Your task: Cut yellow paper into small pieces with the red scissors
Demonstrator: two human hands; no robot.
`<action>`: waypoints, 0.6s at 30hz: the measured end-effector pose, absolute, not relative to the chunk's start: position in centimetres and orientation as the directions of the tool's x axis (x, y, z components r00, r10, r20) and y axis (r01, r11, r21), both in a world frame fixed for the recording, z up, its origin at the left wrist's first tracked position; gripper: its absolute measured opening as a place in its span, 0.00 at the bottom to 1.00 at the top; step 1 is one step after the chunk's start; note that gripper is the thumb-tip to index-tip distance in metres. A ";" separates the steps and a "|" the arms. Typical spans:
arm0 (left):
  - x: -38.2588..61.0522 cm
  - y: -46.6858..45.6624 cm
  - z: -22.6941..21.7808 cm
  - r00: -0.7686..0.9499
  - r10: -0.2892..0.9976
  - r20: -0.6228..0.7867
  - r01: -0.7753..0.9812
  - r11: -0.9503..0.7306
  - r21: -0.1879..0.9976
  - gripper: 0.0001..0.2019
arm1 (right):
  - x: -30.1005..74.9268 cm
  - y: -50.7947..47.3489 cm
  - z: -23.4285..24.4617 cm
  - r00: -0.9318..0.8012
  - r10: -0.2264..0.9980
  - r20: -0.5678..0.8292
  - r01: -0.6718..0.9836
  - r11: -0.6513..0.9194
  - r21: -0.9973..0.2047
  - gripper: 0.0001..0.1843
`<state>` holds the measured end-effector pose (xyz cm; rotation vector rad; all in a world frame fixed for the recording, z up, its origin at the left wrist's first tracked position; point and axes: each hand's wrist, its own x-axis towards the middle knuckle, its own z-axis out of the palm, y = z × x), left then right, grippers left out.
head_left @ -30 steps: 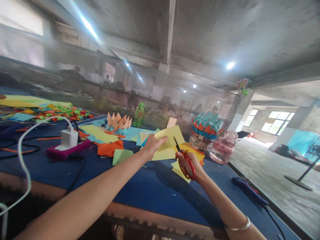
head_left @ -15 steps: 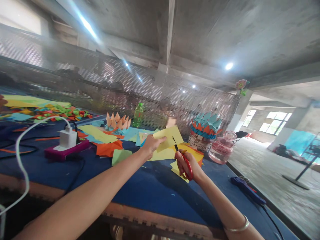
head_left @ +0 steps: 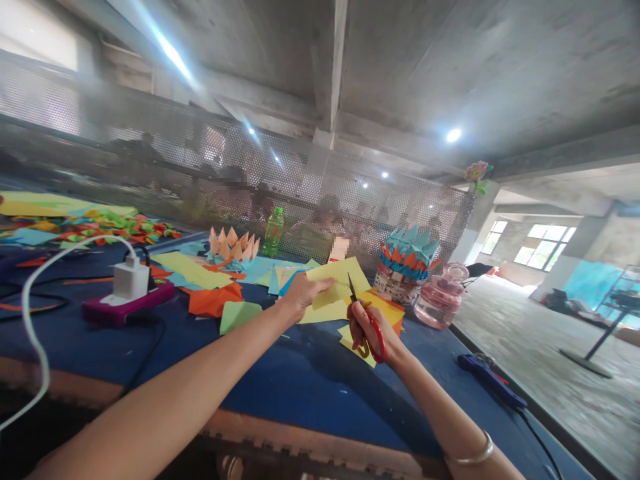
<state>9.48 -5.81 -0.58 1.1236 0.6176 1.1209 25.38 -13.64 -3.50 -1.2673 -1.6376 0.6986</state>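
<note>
Pinched in my left hand (head_left: 304,295) is a sheet of yellow paper (head_left: 336,280), raised above the table. My right hand (head_left: 367,327) grips a pair of red-handled scissors (head_left: 379,340), fingers wrapped round the loops. The dark blades point up and away and lie against the paper near its middle; whether they are parted there I cannot tell. Below and behind the hands lie more yellow sheets (head_left: 325,313) and small yellow pieces (head_left: 350,345). A green paper piece (head_left: 241,316) rests left of my left hand.
Orange folded paper points (head_left: 233,247) and a green bottle (head_left: 273,232) stand behind. On the right are a folded-paper basket (head_left: 405,267), a pink jar (head_left: 440,300) and a blue corded tool (head_left: 493,380). A purple power strip (head_left: 113,308) with a white plug and cable lies left.
The view has shifted slightly, so things on the table appear a little further left. Both hands still hold the paper and scissors; the blades meet the sheet at a slightly different angle.
</note>
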 end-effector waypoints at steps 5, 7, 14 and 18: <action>9.5 -6.1 -0.5 0.355 0.921 0.160 -0.387 -0.011 0.922 0.16 | 25.7 -13.5 -3.7 -0.046 0.949 0.312 0.436 0.300 -0.849 0.27; 9.5 -6.2 -0.5 0.349 0.924 0.155 -0.379 -0.012 0.925 0.15 | 25.7 -13.4 -3.9 -0.035 0.948 0.316 0.446 0.297 -0.844 0.28; 9.7 -6.2 -0.6 0.342 0.927 0.157 -0.352 -0.029 0.936 0.11 | 25.9 -13.4 -3.9 -0.030 0.946 0.322 0.472 0.297 -0.830 0.29; 9.7 -6.2 -0.6 0.332 0.931 0.151 -0.347 -0.029 0.937 0.12 | 25.7 -13.5 -3.8 -0.010 0.944 0.329 0.436 0.300 -0.848 0.27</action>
